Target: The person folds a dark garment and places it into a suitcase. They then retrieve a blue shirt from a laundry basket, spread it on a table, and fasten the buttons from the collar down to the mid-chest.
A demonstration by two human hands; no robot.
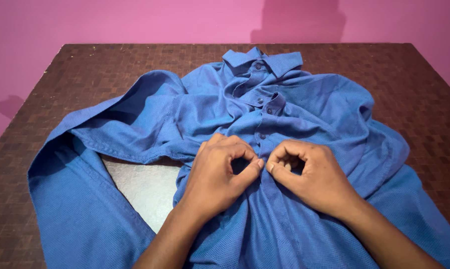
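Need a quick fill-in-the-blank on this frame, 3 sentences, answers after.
1. The shirt is ____ in colour.
2. Both hands, left hand and right hand, pinch the shirt's front placket, which runs down from the ____.
3. The wall behind the table is ____.

Missing words: blue; collar; pink

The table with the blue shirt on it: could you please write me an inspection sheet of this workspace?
Surface: dark brown mosaic-patterned table; a pale glossy patch shows between the shirt folds.
Job's things: blue button-up shirt lying front up, collar far, rumpled; upper buttons look fastened.
Clutter: nothing seen.
Grippers: left hand and right hand both pinch the shirt's front placket, thumbs nearly meeting.
Cables: nothing seen.
Surroundings: pink wall with a shadow on it.
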